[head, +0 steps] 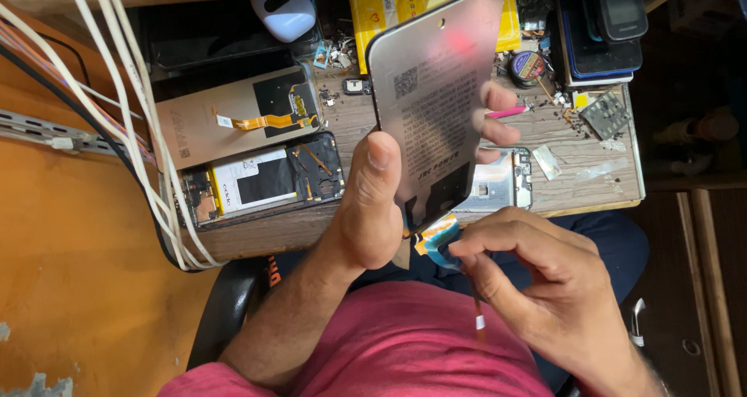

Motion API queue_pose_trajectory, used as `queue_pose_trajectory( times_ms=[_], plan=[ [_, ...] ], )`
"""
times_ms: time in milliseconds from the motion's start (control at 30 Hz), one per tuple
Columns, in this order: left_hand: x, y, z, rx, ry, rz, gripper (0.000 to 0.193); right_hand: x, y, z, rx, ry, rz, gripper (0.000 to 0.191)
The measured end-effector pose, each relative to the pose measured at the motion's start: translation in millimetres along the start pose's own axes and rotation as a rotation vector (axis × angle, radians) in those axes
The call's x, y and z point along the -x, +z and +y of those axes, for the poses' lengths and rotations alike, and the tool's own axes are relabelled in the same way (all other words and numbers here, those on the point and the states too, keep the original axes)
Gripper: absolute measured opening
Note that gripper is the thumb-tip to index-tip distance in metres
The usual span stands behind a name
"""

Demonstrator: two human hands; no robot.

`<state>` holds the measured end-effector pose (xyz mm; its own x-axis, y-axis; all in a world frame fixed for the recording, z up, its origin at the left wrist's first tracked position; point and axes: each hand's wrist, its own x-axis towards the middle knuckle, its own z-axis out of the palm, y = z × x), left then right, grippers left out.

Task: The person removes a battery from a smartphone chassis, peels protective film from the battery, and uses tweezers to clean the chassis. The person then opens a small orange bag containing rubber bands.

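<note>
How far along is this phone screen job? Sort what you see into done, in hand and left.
Done: the phone lies opened on the bench, its insides bare, with a panel beside it. In hand: the left hand holds a screen face away, while the right hand pinches the film at its lower end. Left: the screen is not yet on the phone.

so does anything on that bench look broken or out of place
Mostly it is parts in disarray: an opened phone lies with its insides bare, and small loose bits are scattered behind it. The screen panel in the left hand looks uncracked.
</note>
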<state>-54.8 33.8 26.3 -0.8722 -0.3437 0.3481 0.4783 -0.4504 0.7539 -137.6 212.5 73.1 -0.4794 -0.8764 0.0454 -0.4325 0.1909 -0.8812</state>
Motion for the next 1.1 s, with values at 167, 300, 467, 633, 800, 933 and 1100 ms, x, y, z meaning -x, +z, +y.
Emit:
queue_pose_trajectory(
  times_ms=[167,300,467,633,800,933,1100],
  plan=[
    [0.5,0.4,0.5,-0.008,-0.001,0.001,0.094,0.1,-0.9,-0.5,-0.045,0.017,0.003,0.016],
    [0.2,0.7,0.2,0.003,0.002,-0.002,0.094,1.4,-0.6,-0.8,0.021,-0.093,0.017,0.016],
    [-0.4,0.6,0.0,-0.018,0.017,0.004,0.093,3.7,-1.3,-1.0,0.073,-0.138,0.013,0.017],
    [-0.5,1.2,0.5,-0.015,0.015,0.002,0.092,4.7,-3.7,-2.5,0.027,-0.126,-0.012,0.024],
    [-0.3,1.6,1.8,-0.021,0.011,0.0,0.092,3.3,-6.1,-6.7,0.075,-0.183,0.042,0.028],
    [-0.9,1.1,2.0,-0.05,0.02,-0.002,0.092,1.3,-7.2,-8.8,0.094,-0.2,0.046,0.03],
    [-1.7,0.8,0.7,-0.055,0.027,0.0,0.091,1.1,-8.5,-9.4,0.085,-0.174,0.034,0.032]
  ],
)
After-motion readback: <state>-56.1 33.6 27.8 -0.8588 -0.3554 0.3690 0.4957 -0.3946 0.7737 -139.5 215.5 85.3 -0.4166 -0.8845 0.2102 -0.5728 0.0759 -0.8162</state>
